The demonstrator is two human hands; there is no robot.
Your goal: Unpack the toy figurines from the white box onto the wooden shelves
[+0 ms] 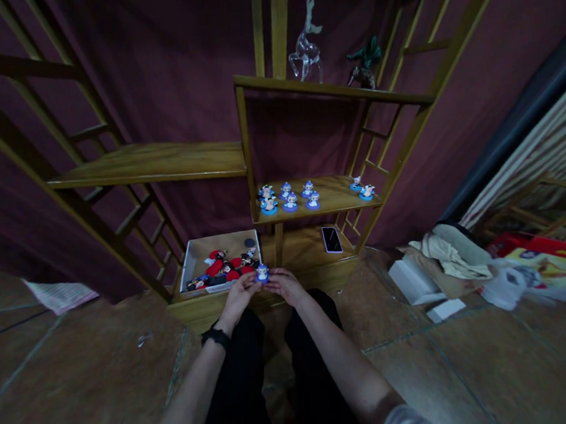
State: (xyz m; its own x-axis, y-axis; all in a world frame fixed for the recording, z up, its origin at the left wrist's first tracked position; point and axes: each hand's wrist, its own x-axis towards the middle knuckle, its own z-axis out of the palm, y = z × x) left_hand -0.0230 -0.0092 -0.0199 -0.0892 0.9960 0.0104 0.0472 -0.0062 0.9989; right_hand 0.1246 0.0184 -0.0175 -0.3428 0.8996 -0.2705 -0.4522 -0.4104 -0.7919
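Observation:
A small purple-and-white figurine (262, 274) is held upright between my two hands, just in front of the low shelf. My left hand (241, 299) closes its fingertips on the figurine's left side. On the other side, the fingers of my right hand (285, 285) grip it too. Close by on the left is a shallow white box (221, 245) with several red, black and white figurines (228, 266) lying jumbled inside. Several similar purple figurines (290, 202) stand on the shelf above, beside a few pink-and-blue ones (269, 205).
A phone (331, 240) lies on the lower shelf (298, 250). On the upper shelf stand a clear glass deer (306, 43) and a dark green statuette (366, 63). White boxes (416, 280), cloth (455, 254) and plastic bags (504, 286) clutter the floor at right.

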